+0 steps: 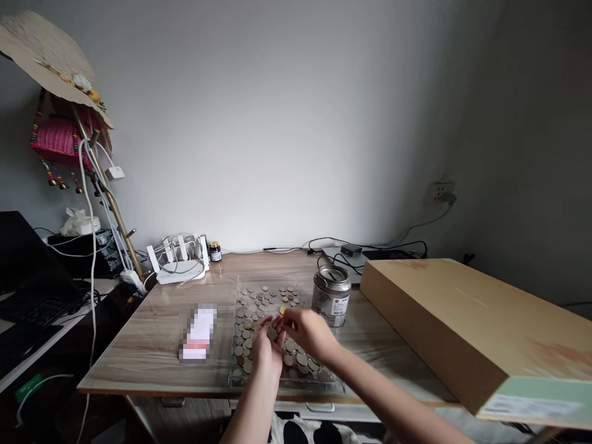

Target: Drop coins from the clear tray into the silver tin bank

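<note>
My left hand (pixel 269 346) is turned palm up and cupped over a clear plastic tray (pixel 287 383). In its palm lie coins (pixel 272 333), mostly silver-coloured. From the right, my right hand (pixel 303 328) reaches in with its fingers pinched together at the left hand's fingertips. What sits in that pinch is too small to make out. Many loose coins (pixel 248 317), silver and some golden, are spread across the tray beneath and around both hands. Just beyond the right hand stands a metal tin (pixel 332 296) with a slot in its lid, upright on the desk.
A large cardboard box (pixel 444 308) covers the desk's right side. Left of the tray lies a blurred-out white and red item (pixel 200 333). A white router (pixel 181 270), a small dark jar (pixel 215 251) and cables line the back. A laptop (pixel 34 277) stands far left.
</note>
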